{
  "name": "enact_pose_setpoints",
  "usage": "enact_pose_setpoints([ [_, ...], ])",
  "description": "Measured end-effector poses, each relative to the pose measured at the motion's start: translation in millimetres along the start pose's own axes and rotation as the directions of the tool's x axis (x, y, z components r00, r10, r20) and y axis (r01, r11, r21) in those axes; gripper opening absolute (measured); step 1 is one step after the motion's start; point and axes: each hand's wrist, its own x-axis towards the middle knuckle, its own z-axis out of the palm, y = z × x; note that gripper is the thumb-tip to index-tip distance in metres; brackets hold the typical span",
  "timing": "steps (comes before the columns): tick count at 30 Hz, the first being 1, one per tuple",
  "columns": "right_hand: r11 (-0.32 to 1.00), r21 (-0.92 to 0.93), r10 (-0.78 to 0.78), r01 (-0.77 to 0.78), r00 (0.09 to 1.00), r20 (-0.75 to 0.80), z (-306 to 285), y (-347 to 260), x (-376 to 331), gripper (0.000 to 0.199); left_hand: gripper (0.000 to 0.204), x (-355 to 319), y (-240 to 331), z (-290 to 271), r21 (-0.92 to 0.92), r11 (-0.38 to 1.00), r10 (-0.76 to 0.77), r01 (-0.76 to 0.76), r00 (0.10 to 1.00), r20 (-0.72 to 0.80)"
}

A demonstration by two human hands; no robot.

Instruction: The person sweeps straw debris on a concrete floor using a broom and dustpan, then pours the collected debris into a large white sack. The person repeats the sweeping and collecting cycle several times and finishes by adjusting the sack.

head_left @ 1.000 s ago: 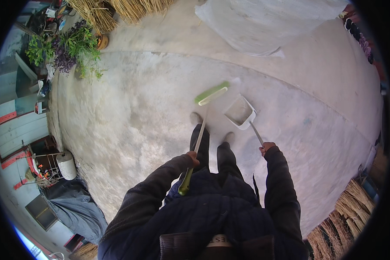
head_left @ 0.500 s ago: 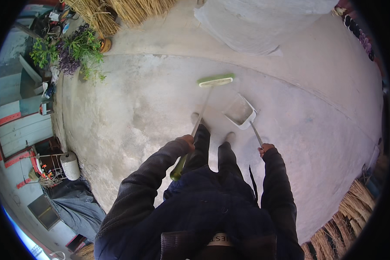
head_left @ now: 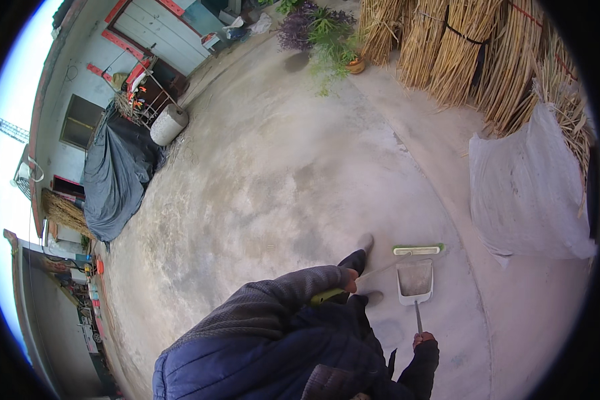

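My left hand (head_left: 351, 281) is closed around the pale handle of a broom, whose green grip end (head_left: 329, 296) sticks out behind it toward my body. The broom head (head_left: 417, 251), white with green bristles, lies on the floor just beyond the mouth of a white dustpan (head_left: 407, 300). My right hand (head_left: 423, 339) grips the dustpan's grey handle, and the pan rests on the concrete. Its inside looks dull and grey; what lies in it is too small to tell.
Bundled dry stalks (head_left: 460, 50) lean at the far right behind a white plastic sheet (head_left: 530, 190). Potted plants (head_left: 330, 40) stand at the back. Left are a dark tarp-covered heap (head_left: 117, 177) and a white cylinder (head_left: 169, 125). My shoe (head_left: 365, 241) is near the broom.
The view has swung left, so the courtyard appears turned. The broom head has come closer to the dustpan's mouth. Both hands keep their grips.
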Motion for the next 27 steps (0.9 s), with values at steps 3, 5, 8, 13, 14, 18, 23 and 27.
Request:
enact_pose_setpoints([
  [3, 0.992, -0.092, -0.097, 0.091, 0.993, -0.061, -5, 4, -10, 0.013, 0.028, -21, -25, 8, -0.15, 0.989, -0.026, -0.006, 0.978, -0.207],
  [5, 0.998, -0.052, -0.038, 0.032, 0.991, -0.129, -7, 8, -19, 0.014, 0.028, -26, -41, 7, -0.17, 0.985, -0.036, -0.018, 0.95, -0.309],
  [8, 0.988, -0.124, -0.108, 0.088, 0.981, -0.163, -7, 14, -23, 0.014, 0.029, -12, -63, -7, -0.219, 0.974, -0.134, 0.06, 0.931, -0.339],
  [13, 0.935, -0.343, -0.188, 0.092, 0.948, -0.257, -1, 18, 7, 0.014, 0.029, 55, -64, -9, -0.266, 0.958, -0.145, 0.107, 0.981, -0.129],
  [14, 0.935, -0.327, -0.22, 0.137, 0.948, -0.232, -1, 19, 15, 0.01, 0.03, 63, -56, 1, -0.312, 0.944, -0.155, 0.106, 0.978, -0.136],
  [18, 0.062, -0.973, -0.544, 0.222, 0.825, 0.154, 0, 26, 22, 0.022, 0.04, 61, -4, 50, -0.133, 0.985, -0.11, 0.109, 0.994, -0.005],
  [23, -0.211, -0.957, -0.594, 0.199, 0.751, 0.287, -14, 37, 38, 0.029, 0.03, 43, 42, 75, -0.198, 0.978, -0.046, 0.07, 0.992, 0.121],
  [27, -0.017, -0.964, -0.618, 0.267, 0.755, 0.22, -25, 41, 55, 0.029, 0.028, 30, 22, 38, -0.545, 0.837, 0.145, 0.045, 0.943, 0.299],
])
